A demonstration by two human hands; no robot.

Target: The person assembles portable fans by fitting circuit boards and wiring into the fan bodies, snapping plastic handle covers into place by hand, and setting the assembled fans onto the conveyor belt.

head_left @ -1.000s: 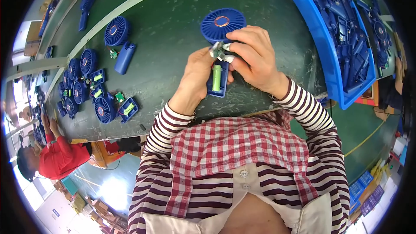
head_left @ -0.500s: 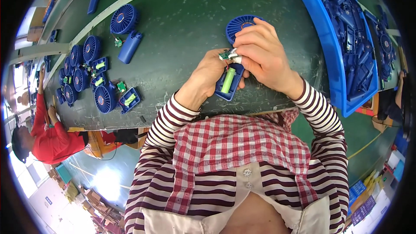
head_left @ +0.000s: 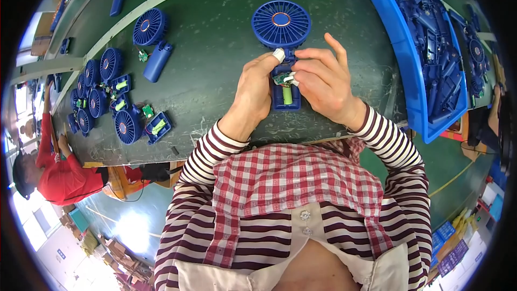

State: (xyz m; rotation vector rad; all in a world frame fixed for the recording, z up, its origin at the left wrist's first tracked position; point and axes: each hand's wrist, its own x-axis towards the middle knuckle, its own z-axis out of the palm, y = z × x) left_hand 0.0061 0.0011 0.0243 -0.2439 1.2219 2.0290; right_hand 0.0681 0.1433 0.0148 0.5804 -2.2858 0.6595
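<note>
A blue handheld fan (head_left: 281, 36) lies on the bench in front of me, its round grille away from me and its opened handle toward me. A green cylindrical battery (head_left: 287, 96) sits in the hollow handle. Just above it is a small green circuit board (head_left: 281, 79). My left hand (head_left: 253, 89) is closed on the fan's neck and handle from the left, with a white covering on the thumb tip. From the right, my right hand (head_left: 326, 83) pinches at the circuit board's edge, its index finger raised. Something white shows at its fingertips, which partly hide the board.
At the left lie several blue fans (head_left: 110, 64) with loose boards and batteries, and a separate fan head (head_left: 149, 27) beside a blue handle piece (head_left: 158, 62). A blue bin (head_left: 419, 97) of blue plastic parts stands at the right. A person in red (head_left: 70, 175) works at the far left.
The fan has come out from under my right hand and now lies straight, grille away from me. My hands have moved apart to either side of its neck, and the right index finger has lifted.
</note>
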